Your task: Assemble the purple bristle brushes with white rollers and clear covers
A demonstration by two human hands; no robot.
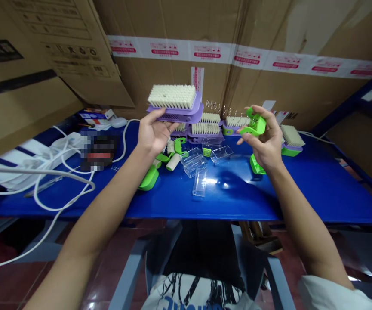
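My left hand grips a purple brush from below, its pale bristles facing up, held above the blue table. In my right hand a bright green plastic part is pinched between thumb and fingers. More bristled brushes with purple bodies stand in a row behind, against the cardboard. Below my right hand another green part lies on the table, and a brush with a green base stands to its right. Clear plastic covers and green pieces lie between my arms.
Tall cardboard walls the back of the blue table. White cables tangle at the left, beside a blurred dark box. A blue metal frame rises at the right. A white cylinder lies near the covers.
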